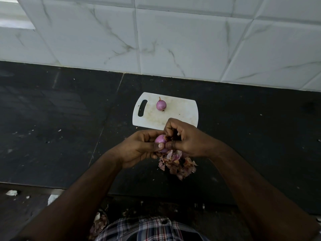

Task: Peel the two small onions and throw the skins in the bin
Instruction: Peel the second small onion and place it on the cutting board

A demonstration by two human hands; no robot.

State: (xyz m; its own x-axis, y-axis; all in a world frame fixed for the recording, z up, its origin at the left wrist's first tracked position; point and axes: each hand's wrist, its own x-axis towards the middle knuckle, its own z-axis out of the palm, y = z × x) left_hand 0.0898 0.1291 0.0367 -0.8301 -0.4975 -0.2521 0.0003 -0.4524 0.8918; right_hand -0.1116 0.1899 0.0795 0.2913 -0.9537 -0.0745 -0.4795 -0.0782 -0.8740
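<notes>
My left hand (140, 146) grips a small purple onion (160, 139) above the dark counter, thumb across its near side. My right hand (185, 138) pinches dry brown skin at the onion's right end with curled fingers. A second purple onion (161, 105), smooth with a short stem tip, lies on the white cutting board (182, 112) just beyond my hands. A loose pile of pink and brown onion skins (177, 165) lies on the counter right below my hands.
The black stone counter (60, 119) runs left and right, backed by a white marble-look tiled wall (173, 40). Small white scraps (11, 192) lie at the counter's front edge on the left. More skins (99, 223) show below the edge near my checked shirt.
</notes>
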